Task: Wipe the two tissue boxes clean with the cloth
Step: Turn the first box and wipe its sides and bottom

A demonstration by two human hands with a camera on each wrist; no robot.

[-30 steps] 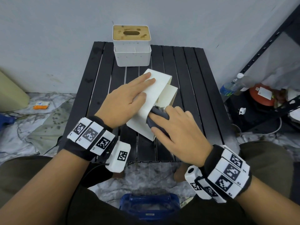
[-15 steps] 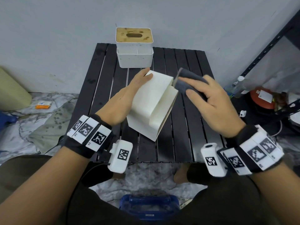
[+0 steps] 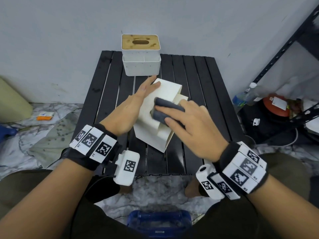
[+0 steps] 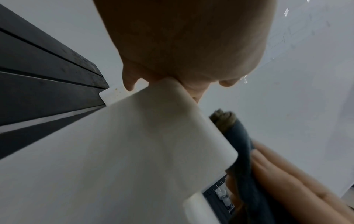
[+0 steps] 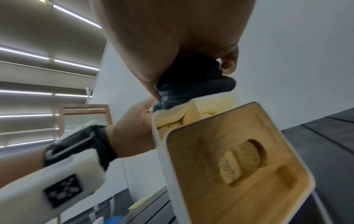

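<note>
My right hand (image 3: 193, 125) clutches the dark cloth (image 3: 165, 109) against the tipped tissue box (image 3: 155, 121), mid-table, nearer me than the upright tissue box (image 3: 141, 56). My left hand (image 3: 131, 107) braces it, fingers flat. I judge hard wiping could slide it sideways.

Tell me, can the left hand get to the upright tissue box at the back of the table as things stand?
Probably yes. The left hand rests flat against the tipped tissue box, fingertips pointing toward the upright tissue box, with only bare table slats between. Letting go would unsteady the tipped box, though.
</note>
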